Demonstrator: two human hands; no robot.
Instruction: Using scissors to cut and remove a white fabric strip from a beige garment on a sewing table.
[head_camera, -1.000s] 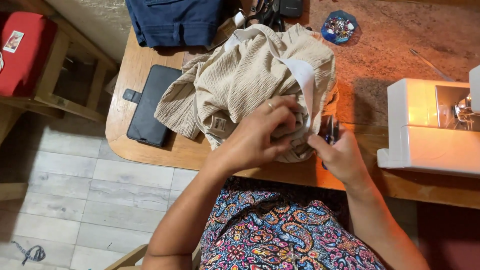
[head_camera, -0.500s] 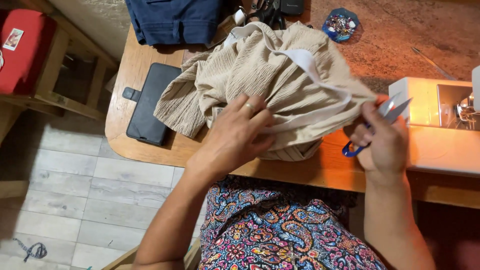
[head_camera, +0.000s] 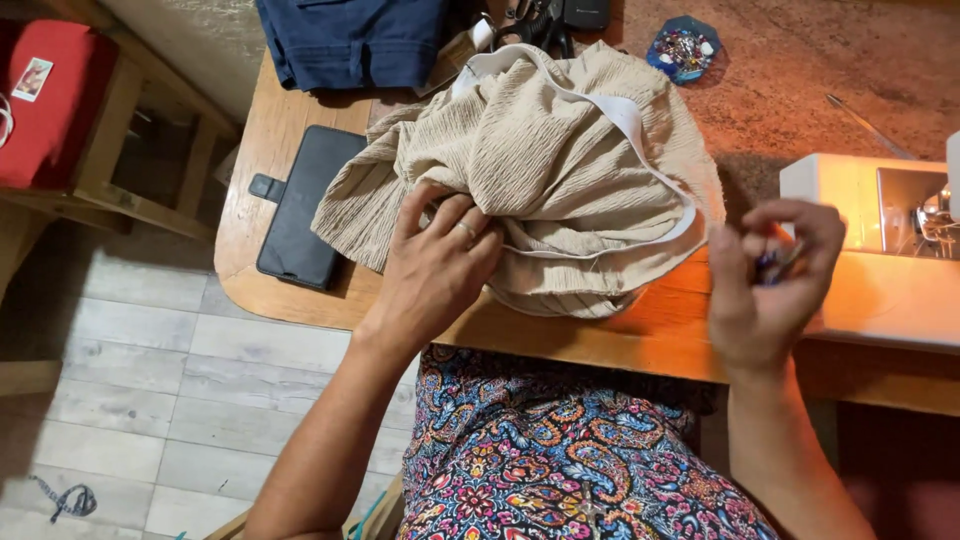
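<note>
The left hand (head_camera: 435, 270) lies on the near edge of a crumpled beige garment (head_camera: 540, 170) heaped in the middle of the desk (head_camera: 270, 150), its grip pinched together on a fold of cloth. A white elastic band (head_camera: 640, 135) loops over the garment's top and right side. The right hand (head_camera: 765, 290) hovers off to the right, apart from the garment and blurred, its grip curled around a small blue-handled tool (head_camera: 768, 263), probably scissors. A black phone case (head_camera: 305, 205) lies just left of the garment, and a white sewing machine (head_camera: 880, 240) stands at the right.
</note>
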